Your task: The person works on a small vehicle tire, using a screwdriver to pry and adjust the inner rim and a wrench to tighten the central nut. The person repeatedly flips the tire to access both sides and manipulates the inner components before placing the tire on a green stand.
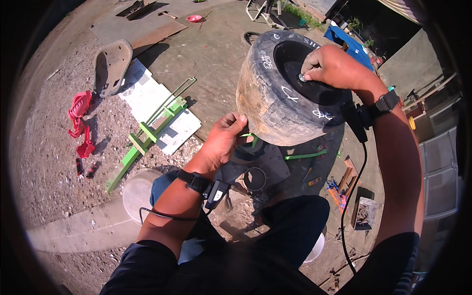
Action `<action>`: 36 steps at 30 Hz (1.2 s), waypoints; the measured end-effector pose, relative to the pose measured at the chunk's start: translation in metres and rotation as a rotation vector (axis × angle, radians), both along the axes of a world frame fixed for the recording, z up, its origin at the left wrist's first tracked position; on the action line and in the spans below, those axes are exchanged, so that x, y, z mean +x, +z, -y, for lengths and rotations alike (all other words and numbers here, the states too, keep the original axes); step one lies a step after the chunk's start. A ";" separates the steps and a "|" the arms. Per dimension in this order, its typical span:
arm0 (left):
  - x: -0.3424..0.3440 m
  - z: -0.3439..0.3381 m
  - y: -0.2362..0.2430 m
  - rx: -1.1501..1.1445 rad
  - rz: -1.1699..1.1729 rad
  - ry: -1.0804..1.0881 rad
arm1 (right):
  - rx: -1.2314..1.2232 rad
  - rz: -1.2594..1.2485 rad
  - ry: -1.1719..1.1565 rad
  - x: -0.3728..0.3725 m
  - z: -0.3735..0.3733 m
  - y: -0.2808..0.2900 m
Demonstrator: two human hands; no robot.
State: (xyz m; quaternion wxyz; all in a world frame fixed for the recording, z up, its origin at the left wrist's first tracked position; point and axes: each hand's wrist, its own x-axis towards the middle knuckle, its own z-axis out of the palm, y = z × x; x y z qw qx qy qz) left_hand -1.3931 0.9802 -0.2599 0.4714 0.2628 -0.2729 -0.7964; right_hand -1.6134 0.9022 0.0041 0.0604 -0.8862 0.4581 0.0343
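A worn, muddy tyre (pixel 270 113) with white markings and a black hub (pixel 319 93) is held up in front of me, tilted so the hub faces upward. My right hand (pixel 327 69) reaches into the hub with fingers closed on a small silvery fitting (pixel 303 77). My left hand (pixel 226 135) supports the tyre's lower left side, thumb up and fingers curled under it. A dark strap with a small device and cable is on each of my wrists.
Beneath are a green bar (pixel 307 153), a dark ring (pixel 254 178) and wooden pieces (pixel 346 177). Leftward lie a green metal frame (pixel 123 167) on a white panel (pixel 182 130), red plastic parts (pixel 79 104), a seat shell (pixel 108 69) and a translucent bucket (pixel 133 194).
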 end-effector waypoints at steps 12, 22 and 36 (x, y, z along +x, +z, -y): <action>-0.002 -0.011 0.004 -0.001 -0.013 -0.077 | -0.005 0.056 0.011 -0.011 -0.004 -0.003; -0.002 -0.011 0.004 -0.011 0.014 -0.073 | 0.004 0.134 -0.058 -0.018 -0.005 -0.010; 0.000 -0.011 0.004 -0.018 0.052 -0.076 | -0.143 0.268 -0.077 -0.034 -0.014 -0.001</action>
